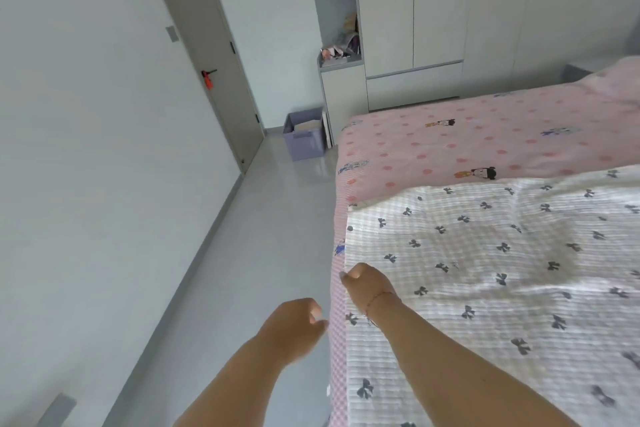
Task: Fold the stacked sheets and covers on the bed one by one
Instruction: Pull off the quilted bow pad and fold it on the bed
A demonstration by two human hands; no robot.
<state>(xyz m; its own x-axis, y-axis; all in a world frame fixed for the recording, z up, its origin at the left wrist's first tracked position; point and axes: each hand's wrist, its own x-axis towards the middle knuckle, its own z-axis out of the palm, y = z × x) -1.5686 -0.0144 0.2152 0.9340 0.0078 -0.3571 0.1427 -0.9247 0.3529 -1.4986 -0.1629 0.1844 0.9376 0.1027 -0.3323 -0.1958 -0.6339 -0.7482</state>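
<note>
By the far wall, on the grey floor [263,236] beside the wardrobe [412,21], stands a lilac storage bin [304,139], open at the top, with what looks like flat cardboard or paper leaning inside it; I cannot make out more of its contents. Above it an open shelf nook [341,28] holds a woven bag and a jumble of small things too blurred to name. On the bed, the white cover with dark bows [485,270] lies spread flat over the pink dotted sheet [467,142], its left edge running along the side of the mattress nearest me. My right hand [367,282] rests on that left edge, fingers curled down over the hem, pinching the white cover where it meets the pink beneath. My left hand [294,326] hangs off the side of the bed, just beside the edge, loosely clenched; whether it grips any cloth I cannot tell.
</note>
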